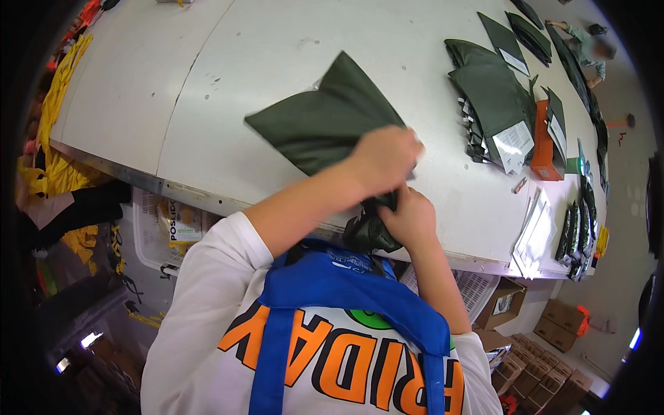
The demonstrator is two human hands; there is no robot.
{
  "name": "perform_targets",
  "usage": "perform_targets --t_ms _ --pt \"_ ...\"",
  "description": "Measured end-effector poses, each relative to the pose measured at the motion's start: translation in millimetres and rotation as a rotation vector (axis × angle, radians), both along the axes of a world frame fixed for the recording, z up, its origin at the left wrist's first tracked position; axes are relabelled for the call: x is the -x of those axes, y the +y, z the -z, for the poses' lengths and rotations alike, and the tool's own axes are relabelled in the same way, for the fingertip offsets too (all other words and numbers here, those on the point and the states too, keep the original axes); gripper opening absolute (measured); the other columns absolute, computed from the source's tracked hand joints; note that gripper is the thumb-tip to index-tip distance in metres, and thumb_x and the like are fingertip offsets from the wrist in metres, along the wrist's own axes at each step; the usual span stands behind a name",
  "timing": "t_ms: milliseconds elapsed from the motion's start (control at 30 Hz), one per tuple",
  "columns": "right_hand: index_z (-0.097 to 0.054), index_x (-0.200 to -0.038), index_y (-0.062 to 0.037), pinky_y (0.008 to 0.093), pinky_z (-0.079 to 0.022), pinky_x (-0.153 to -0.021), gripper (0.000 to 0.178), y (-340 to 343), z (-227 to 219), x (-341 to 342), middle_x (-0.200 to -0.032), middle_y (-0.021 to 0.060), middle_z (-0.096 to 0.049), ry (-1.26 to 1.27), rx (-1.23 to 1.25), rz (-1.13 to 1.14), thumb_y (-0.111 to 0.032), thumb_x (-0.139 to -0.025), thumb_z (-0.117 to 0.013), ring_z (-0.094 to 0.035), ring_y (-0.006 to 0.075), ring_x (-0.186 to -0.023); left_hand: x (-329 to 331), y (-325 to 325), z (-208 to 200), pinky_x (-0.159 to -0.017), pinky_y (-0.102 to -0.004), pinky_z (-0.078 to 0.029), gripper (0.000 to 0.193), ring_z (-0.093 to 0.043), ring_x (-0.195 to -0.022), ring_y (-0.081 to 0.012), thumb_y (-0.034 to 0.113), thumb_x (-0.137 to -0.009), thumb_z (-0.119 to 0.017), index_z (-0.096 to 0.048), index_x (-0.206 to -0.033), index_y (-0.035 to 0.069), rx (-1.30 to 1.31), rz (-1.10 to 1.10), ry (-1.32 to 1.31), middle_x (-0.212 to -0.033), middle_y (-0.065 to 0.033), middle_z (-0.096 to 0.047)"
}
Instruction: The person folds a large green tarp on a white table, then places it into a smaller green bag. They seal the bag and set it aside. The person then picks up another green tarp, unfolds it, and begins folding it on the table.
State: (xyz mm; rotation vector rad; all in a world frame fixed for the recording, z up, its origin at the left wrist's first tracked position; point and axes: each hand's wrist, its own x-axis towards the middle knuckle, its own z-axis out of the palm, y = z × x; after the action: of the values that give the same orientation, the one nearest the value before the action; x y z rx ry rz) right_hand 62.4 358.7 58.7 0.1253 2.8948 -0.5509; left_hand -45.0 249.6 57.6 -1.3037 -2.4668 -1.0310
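Note:
A dark green piece of cloth (332,121) lies on the white table in front of me, its pointed corners spread toward the far side. My left hand (389,158), slightly blurred, is closed in a fist on the cloth's near right end. Just below it, my right hand (412,216) is closed round a bunched part of the dark material. That bunch (371,229) hangs over the table's near edge against my blue apron (332,277). Whether the bunch and the spread cloth are one piece I cannot tell.
At the right lie a stack of dark green cloths (487,90) with white labels, an orange box (548,142), clear plastic bags (536,232) and several dark packets (577,232). Yellow straps (59,104) hang at the left. White baskets (149,232) stand under the table. Another person (588,52) is at the far right.

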Motion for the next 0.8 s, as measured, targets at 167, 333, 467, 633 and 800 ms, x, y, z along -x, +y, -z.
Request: perform_targets --t_ms 167,333,467,633,800 --pt "-0.065 -0.097 -0.0002 0.0409 -0.051 -0.074 0.031 18.2 19.4 4.2 -0.088 0.0207 -0.067 0.029 0.218 0.305 -0.024 -0.076 -0.067 -0.064 0.0380 -0.086 -20.9 -12.9 -21.4 -0.071 -0.0386 -0.048 0.012 -0.058 -0.080 -0.0268 0.008 -0.075 -0.060 -0.064 -0.087 0.008 -0.172 0.262 0.026 -0.086 -0.0072 -0.061" --pt "-0.054 -0.117 0.0067 0.0304 -0.044 -0.086 0.050 49.1 26.3 -3.8 -0.106 0.0129 -0.064 0.187 1.044 0.634 -0.019 -0.077 -0.071 -0.058 0.0192 -0.094 -33.2 -101.8 55.1 -0.098 -0.0377 -0.041 0.065 -0.049 -0.118 -0.0302 -0.005 -0.071 -0.059 -0.044 -0.134 0.006 -0.247 -0.122 -0.330 -0.133 -0.0157 -0.046" --pt "-0.050 -0.120 0.0060 0.0284 -0.043 -0.086 0.054 38.4 10.2 2.9 -0.107 0.0093 -0.060 0.107 1.245 0.638 -0.018 -0.076 -0.070 -0.055 0.0170 -0.094 -38.4 -75.0 93.2 -0.106 -0.0353 -0.035 0.077 -0.039 -0.133 -0.0280 -0.001 -0.075 -0.066 -0.034 -0.144 0.008 -0.472 -0.102 -0.776 -0.145 -0.0155 -0.039" --pt "-0.048 -0.122 0.0039 0.0301 -0.042 -0.089 0.057 24.4 10.7 7.1 -0.109 0.0118 -0.059 0.145 1.030 0.645 -0.020 -0.076 -0.070 -0.055 0.0199 -0.097 -31.7 -65.4 65.9 -0.097 -0.0305 -0.042 0.052 -0.056 -0.113 -0.0197 0.009 -0.091 -0.054 -0.041 -0.142 0.012 -0.508 0.018 -0.909 -0.129 -0.0137 -0.057" --pt "-0.040 -0.130 0.0011 0.0312 -0.040 -0.095 0.058 29.1 2.1 12.0 -0.121 0.0120 -0.054 0.189 1.251 0.651 -0.013 -0.081 -0.067 -0.052 0.0203 -0.107 -33.4 -75.8 49.4 -0.095 -0.0320 -0.045 0.051 -0.060 -0.110 -0.0265 0.009 -0.089 -0.057 -0.046 -0.138 0.016 -0.145 0.153 -0.891 -0.126 -0.0150 -0.059"
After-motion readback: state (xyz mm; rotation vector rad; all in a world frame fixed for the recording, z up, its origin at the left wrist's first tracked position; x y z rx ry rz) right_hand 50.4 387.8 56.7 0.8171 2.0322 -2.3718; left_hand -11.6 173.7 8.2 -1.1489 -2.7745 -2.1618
